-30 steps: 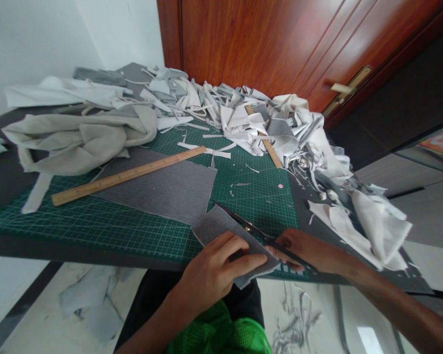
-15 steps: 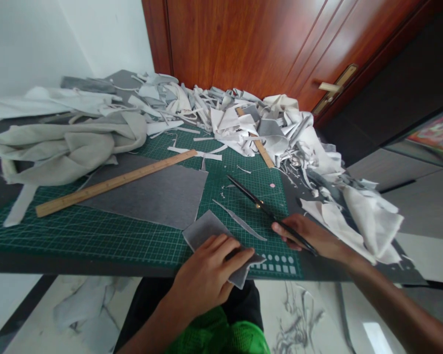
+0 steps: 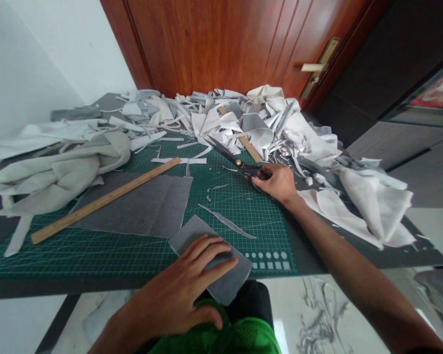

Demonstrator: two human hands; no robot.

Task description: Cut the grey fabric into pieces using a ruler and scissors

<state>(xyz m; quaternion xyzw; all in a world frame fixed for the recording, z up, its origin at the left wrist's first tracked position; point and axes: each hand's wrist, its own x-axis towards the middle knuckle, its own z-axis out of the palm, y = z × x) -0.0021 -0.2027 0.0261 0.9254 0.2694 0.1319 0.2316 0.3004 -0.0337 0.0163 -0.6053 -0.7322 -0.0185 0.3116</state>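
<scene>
Grey fabric (image 3: 214, 255) on green cutting mat (image 3: 251, 221) | left hand (image 3: 173, 290) flat atop | right hand (image 3: 275, 183) clamped on black scissors (image 3: 227, 158)

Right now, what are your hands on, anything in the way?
Left hand on gray fabric; right hand gripping black scissors; gray offcut strip between them.
</scene>
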